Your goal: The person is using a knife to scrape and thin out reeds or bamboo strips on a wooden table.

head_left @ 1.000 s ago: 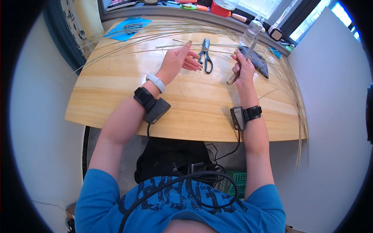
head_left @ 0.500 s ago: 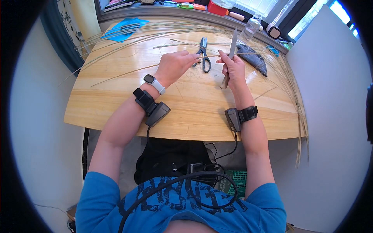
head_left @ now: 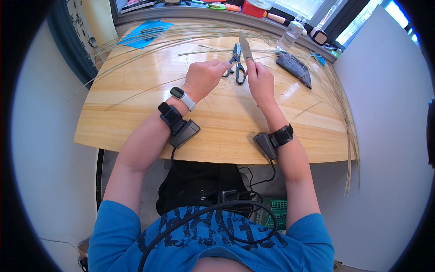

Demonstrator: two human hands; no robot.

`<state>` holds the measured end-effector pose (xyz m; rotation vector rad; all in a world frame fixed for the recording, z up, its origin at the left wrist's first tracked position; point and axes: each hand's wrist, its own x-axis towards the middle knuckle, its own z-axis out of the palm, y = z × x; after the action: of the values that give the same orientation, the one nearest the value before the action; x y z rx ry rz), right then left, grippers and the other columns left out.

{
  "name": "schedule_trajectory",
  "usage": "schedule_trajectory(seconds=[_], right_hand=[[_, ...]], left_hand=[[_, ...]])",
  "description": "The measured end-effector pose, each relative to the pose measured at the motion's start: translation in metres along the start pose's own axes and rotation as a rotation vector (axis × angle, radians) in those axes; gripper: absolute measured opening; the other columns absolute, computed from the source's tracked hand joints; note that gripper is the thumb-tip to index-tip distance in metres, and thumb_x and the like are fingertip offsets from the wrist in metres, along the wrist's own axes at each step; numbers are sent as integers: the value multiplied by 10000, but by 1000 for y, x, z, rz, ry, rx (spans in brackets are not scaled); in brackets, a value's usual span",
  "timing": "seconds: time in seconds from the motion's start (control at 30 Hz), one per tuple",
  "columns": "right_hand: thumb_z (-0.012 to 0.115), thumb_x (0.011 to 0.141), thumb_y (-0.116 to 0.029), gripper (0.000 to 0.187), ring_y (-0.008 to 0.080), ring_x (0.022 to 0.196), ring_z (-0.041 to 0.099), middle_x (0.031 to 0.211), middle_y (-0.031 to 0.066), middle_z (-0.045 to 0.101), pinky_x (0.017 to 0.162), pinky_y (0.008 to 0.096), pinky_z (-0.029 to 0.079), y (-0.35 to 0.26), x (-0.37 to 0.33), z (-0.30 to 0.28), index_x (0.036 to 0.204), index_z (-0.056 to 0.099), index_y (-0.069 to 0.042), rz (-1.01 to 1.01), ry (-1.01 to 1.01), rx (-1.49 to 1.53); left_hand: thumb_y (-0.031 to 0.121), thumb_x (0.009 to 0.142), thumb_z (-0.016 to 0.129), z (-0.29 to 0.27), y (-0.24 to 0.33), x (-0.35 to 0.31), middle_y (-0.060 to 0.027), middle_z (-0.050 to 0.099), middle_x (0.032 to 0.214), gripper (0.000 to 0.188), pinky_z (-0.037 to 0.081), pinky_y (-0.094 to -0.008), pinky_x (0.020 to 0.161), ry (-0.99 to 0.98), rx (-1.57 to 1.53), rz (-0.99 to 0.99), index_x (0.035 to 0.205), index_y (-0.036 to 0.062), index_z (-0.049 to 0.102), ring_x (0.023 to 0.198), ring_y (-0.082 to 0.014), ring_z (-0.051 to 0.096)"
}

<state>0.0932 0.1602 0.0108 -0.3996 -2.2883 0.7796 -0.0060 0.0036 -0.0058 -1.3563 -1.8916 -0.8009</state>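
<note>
Knife [head_left: 245, 47] and thin strip [head_left: 146, 92], with both hands above the middle of a pale wooden surface [head_left: 222, 136]. The right hand [head_left: 261, 84] is wrapped around the knife, its handle largely hidden in the grasp; the blade projects from the thumb side toward the far edge, leaning slightly left. The left hand [head_left: 205, 78] has thumb and fingers pressed together, pinching the strip, which trails from beneath the wrist toward the near left; its exact contact at the fingertips is too small to tell. The fingertips of the left hand lie near the knife, just left of it, the two hands being a little apart.

Dark-handled scissors [head_left: 235, 58] rest between the hands, handles toward the near side, with the knife blade just right of their blades. Right of the right hand lies a dark pouch [head_left: 294, 69]; a clear bottle [head_left: 289, 38] stands beyond it. More long strips [head_left: 343, 106] curve along the right side, their ends hanging over the near edge, and others cross the far part of the surface. At the far left lies a blue sheet [head_left: 134, 40]. A watch [head_left: 177, 92] with a pale strap encircles the left wrist.
</note>
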Motion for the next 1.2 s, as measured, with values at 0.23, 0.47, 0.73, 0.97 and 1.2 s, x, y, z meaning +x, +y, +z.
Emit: schedule_trajectory(seconds=[0.23, 0.47, 0.73, 0.97, 1.2], right_hand=[[434, 959, -351, 414, 383, 651, 608, 669, 181, 622, 600, 482, 460, 37, 15, -14, 767, 616, -32, 74, 39, -201], [452, 944, -364, 427, 377, 672, 610, 679, 193, 622, 632, 474, 459, 15, 9, 1, 746, 624, -27, 32, -59, -122], [452, 935, -397, 468, 328, 633, 602, 626, 166, 608, 620, 410, 454, 17, 5, 6, 727, 645, -25, 95, -157, -24], [489, 934, -396, 469, 215, 569, 539, 572, 110, 559, 572, 353, 417, 50, 24, -22, 694, 634, -20, 285, -65, -9], [478, 934, -388, 465, 253, 608, 567, 607, 129, 582, 610, 365, 443, 15, 1, 11, 691, 634, -23, 52, -168, 5]], left_hand=[[86, 822, 568, -4, 1, 1, -29, 584, 700, 160, 483, -339, 504, -54, 38, 5, 949, 145, 644, 605, -222, 611], [93, 825, 562, -2, 0, -2, -33, 583, 704, 145, 485, -346, 508, -75, 47, -6, 939, 139, 639, 608, -232, 613], [134, 852, 578, 0, -1, -4, -36, 581, 684, 99, 470, -337, 488, -97, 76, 5, 926, 136, 644, 583, -232, 598], [93, 827, 564, -4, -2, -1, -38, 591, 715, 142, 489, -345, 516, -78, 22, -4, 933, 137, 647, 604, -238, 611], [152, 866, 577, 0, -6, -6, -35, 607, 720, 89, 476, -341, 503, -88, 39, -5, 911, 129, 651, 606, -239, 606]])
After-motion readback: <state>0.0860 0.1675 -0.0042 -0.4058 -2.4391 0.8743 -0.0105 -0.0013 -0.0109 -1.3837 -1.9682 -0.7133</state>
